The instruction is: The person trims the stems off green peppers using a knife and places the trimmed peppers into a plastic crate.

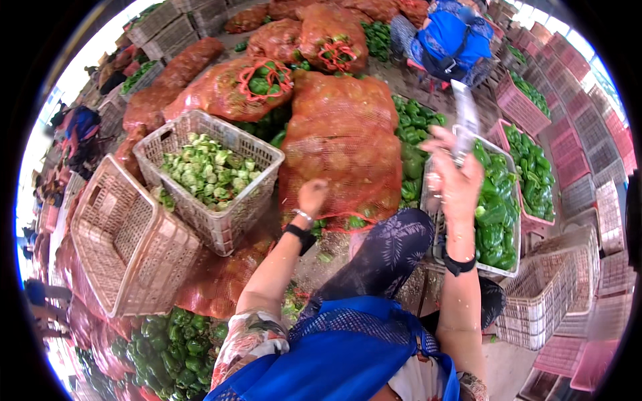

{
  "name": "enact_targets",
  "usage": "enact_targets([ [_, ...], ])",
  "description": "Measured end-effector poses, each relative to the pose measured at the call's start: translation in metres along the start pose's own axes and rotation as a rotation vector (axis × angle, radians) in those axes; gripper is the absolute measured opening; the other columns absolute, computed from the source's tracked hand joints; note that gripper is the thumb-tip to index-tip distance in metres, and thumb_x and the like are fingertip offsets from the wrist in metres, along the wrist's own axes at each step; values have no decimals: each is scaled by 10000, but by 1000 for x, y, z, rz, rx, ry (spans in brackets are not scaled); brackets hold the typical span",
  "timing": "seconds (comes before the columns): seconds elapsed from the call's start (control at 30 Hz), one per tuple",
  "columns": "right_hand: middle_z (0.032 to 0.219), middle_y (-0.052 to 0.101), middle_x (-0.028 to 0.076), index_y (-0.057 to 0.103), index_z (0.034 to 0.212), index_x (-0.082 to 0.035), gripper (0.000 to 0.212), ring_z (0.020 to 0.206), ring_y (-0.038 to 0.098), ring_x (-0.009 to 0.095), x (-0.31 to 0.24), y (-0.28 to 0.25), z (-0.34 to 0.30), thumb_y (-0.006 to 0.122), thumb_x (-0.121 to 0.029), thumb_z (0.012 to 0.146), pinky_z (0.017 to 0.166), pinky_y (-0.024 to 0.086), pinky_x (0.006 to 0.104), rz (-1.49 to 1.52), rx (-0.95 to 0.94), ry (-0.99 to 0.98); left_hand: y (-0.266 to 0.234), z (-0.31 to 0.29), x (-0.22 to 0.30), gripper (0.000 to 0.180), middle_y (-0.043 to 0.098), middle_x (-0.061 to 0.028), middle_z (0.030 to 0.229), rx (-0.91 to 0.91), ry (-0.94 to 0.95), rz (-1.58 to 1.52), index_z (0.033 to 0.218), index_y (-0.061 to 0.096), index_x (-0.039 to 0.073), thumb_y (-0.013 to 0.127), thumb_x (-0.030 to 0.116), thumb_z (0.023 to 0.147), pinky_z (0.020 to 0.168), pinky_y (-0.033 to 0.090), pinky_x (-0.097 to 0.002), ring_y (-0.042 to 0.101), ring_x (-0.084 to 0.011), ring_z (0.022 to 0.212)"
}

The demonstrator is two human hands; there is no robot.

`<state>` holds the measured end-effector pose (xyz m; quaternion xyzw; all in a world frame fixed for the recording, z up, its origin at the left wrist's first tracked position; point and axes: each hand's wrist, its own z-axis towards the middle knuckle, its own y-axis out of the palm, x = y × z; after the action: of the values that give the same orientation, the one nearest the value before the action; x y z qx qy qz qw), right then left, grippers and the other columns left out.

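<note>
My right hand [456,179] is closed around a knife [465,117], whose pale blade points up and away and is blurred by motion. Some of its fingers stick out to the left. It hovers over the left edge of a white crate [505,271] of green bell peppers [493,234]. My left hand [313,196] is curled in front of a large orange mesh sack [341,134]; anything inside its fingers is hidden. Left of it, a plastic crate [231,230] holds green pepper cores and stem ends [210,170].
An empty crate [134,247] leans at the left. More mesh sacks [227,87] lie behind. Loose peppers [174,347] are heaped at the lower left. Crates stack up [542,294] on the right. A person in blue [451,43] sits bent forward at the far right.
</note>
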<state>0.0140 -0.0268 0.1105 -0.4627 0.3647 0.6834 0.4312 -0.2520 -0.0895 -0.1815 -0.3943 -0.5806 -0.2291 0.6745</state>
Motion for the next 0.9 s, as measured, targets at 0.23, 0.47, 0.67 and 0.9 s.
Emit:
enact_targets([
  [0.23, 767, 568, 59, 551, 1247, 3, 371, 472, 410, 41, 26, -138, -49, 568, -29, 877, 404, 320, 174, -88, 514, 18, 66, -33, -127, 294, 680, -93, 811, -317, -681, -137, 915, 698, 58, 705, 329, 801, 603, 501, -376, 664, -258, 726],
  [0.47, 719, 569, 36, 615, 1144, -25, 287, 459, 421, 32, 48, -155, -69, 595, -52, 859, 399, 324, 182, -417, 537, 188, 116, -12, -74, 316, 625, -33, 748, 229, -908, -1179, 861, 639, 93, 730, 390, 806, 833, 481, -413, 614, -223, 818],
  [0.67, 942, 664, 230, 577, 1201, 2, 406, 837, 642, 365, 92, -180, -32, 616, -111, 812, 750, 490, 435, -1443, 284, 52, 64, 29, 31, 215, 591, -15, 681, -253, -212, -1467, 772, 597, 116, 656, 290, 883, 827, 475, -421, 582, -199, 716],
  [0.9, 1053, 641, 241, 564, 1211, -2, 443, 959, 617, 387, 93, -221, -7, 617, -143, 795, 834, 475, 463, -1638, 357, 191, 2, 83, 134, 85, 598, -47, 802, -371, 143, -1426, 861, 612, 56, 594, 128, 903, 865, 459, -417, 568, -193, 783],
])
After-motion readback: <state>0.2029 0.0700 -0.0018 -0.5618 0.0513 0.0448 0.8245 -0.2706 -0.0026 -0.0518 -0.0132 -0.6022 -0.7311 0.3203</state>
